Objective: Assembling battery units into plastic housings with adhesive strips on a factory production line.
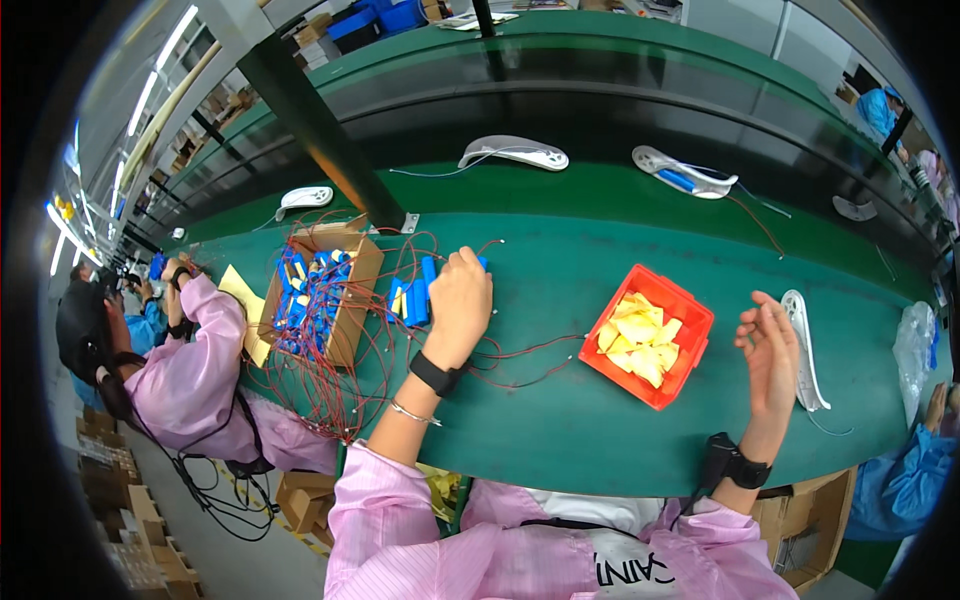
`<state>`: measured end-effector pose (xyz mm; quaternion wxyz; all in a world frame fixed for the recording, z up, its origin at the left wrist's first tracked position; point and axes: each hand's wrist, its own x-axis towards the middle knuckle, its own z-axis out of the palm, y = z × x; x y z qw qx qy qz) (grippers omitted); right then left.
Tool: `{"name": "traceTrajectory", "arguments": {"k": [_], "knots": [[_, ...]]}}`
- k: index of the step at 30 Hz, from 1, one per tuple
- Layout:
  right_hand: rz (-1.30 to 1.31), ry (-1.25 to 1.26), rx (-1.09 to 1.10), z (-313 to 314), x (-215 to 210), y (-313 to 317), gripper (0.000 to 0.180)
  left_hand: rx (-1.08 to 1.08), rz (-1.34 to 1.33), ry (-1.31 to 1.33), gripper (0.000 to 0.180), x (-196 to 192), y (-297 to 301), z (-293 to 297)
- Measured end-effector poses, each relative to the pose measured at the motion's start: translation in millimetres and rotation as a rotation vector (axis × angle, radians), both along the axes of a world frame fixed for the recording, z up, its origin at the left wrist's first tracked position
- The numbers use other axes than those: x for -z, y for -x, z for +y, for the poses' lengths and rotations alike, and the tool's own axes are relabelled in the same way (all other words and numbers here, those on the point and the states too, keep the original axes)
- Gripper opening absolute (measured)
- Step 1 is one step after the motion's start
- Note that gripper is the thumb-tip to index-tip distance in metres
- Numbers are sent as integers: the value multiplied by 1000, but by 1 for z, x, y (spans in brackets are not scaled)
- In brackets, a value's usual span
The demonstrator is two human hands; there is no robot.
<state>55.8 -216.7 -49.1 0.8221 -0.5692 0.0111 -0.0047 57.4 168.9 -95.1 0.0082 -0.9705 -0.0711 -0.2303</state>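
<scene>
Blue battery cells [415, 298] with red leads lie in a small row on the green bench, toward its left part, just right of the cardboard box [352, 300]. The left hand [460, 300] is curled over the right end of that row, fingers closed on a cell [481, 262] whose blue tip shows past the knuckles; looks like a grasp, the rest of the cell is hidden. The box is well filled with more blue cells [305, 300] and tangled red wires [330, 390] that spill out toward the near edge of the bench.

The right hand [768, 350] is lifted, fingers loosely spread, holding nothing, just beside a white curved plastic shell [803, 350] near the right end of the bench. Between the hands sits a red tray [690, 320] of yellow pads [638, 345], nearly full.

Progress, judged: early. Only a few cells are out of the box and none is seen fitted in the shell; most cells remain boxed.

Farther back, more white shells [515, 152] lie on the bench, one [685, 175] with a blue cell in it. Another person in pink [195, 375] works at the left end.
</scene>
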Motion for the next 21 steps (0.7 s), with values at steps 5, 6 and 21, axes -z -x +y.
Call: {"name": "traceTrajectory", "arguments": {"k": [5, 6, 21], "knots": [[-138, 240, 52, 56, -41, 26, 25, 163, -183, 751, 30, -79, 9, -33], [-190, 271, 27, 70, -47, 31, 27, 240, -285, 935, 26, -100, 24, -45], [-211, -285, 127, 76, -60, 48, 34, 618, -93, 857, 41, -107, 80, -148]]}}
